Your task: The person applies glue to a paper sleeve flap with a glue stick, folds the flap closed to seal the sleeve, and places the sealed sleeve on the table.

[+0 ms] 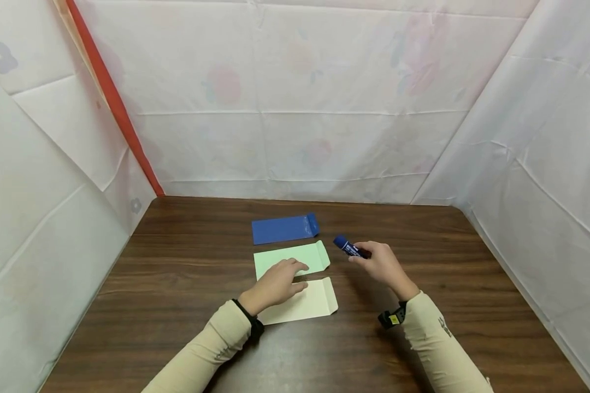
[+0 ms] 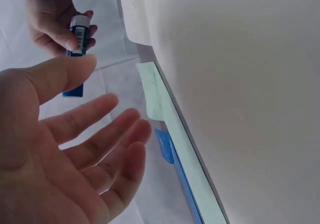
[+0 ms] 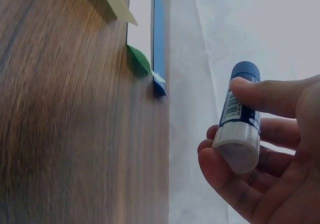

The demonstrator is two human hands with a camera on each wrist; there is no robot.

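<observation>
"Holding what on the right?"

"Pinching a glue stick (image 1: 350, 249) between thumb and fingers of the right hand (image 1: 381, 265), with the blue end jutting past the grip toward the envelope flaps. Held clear of the table (image 1: 177, 262)."

"And on the left?"

"Gripping nothing with the left hand (image 1: 277, 281): spread loosely over the green envelope (image 1: 287, 254) and cream envelope (image 1: 312, 300). Cannot tell whether touching either."

"And the blue envelope (image 1: 281, 229)?"

"Lying just beyond the green."

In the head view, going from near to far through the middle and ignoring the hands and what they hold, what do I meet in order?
Cream envelope → pale green envelope → blue envelope → white patterned sheet.
</observation>
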